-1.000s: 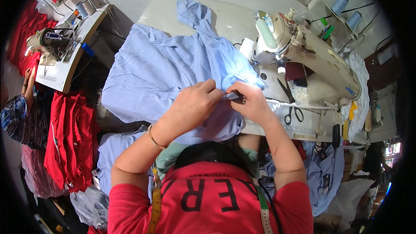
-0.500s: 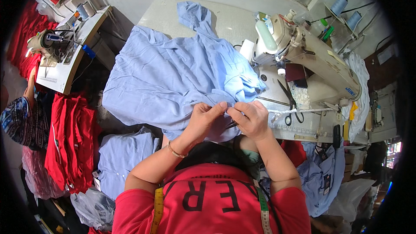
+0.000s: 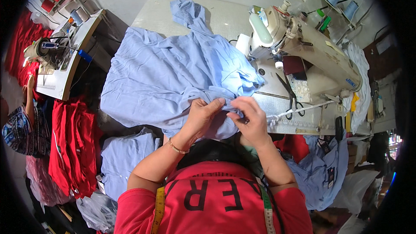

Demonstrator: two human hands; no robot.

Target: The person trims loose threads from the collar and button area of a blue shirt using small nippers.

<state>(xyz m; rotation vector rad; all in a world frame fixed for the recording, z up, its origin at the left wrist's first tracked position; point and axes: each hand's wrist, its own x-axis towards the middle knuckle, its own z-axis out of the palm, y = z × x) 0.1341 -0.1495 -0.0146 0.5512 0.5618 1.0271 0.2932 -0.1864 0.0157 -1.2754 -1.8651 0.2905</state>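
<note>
Our left hand (image 3: 203,117) and right hand (image 3: 250,119) have drawn nearer our chest since a second ago, both pinched shut on the near hem of the light blue garment (image 3: 173,73), which spreads over the sewing table (image 3: 225,11). What the right fingers also grip is unclear.

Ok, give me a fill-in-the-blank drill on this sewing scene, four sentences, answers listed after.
1. Both hands, left hand and right hand, pinch the edge of a light ____ garment.
2. The black scissors lie beside the ____ machine.
3. The bracelet sits on the ____ wrist.
4. The stack of cloth left of the table is ____.

Answers: blue; sewing; left; red
</note>
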